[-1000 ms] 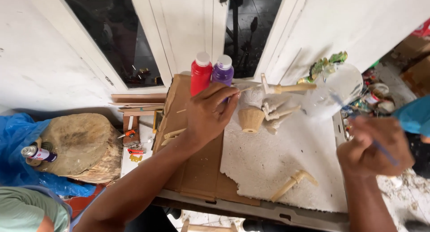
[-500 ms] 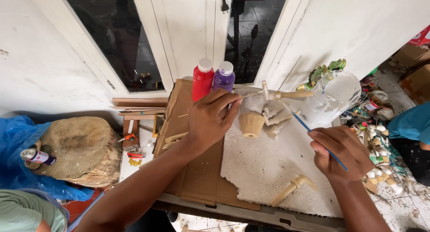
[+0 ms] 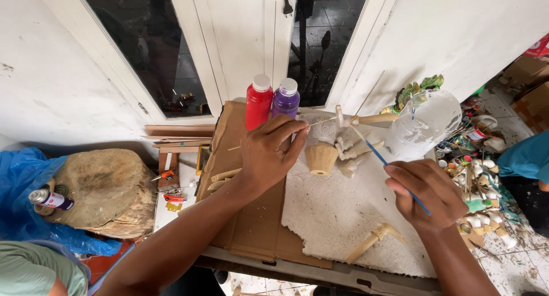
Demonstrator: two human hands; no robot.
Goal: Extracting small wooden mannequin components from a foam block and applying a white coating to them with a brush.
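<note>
The left hand (image 3: pixel 267 153) pinched the thin stick of a small wooden figure (image 3: pixel 329 150), standing on the white foam board (image 3: pixel 343 216). The right hand (image 3: pixel 426 196), clenched around a blue paintbrush (image 3: pixel 377 156), had moved closer from four o'clock, bristles touching the figure.

My right hand (image 3: pixel 428 198) is no longer out at the far right edge near the paint pots (image 3: pixel 477 207); it now sits further in over the white foam board (image 3: pixel 349 216). The blue-handled brush (image 3: pixel 389 167) it grips now slants up toward the pale wooden figure (image 3: pixel 349 150), its tip close to the figure where before it pointed away. My left hand (image 3: pixel 267 153) now shows its fingertips pinching the thin stick (image 3: pixel 320 122).
</note>
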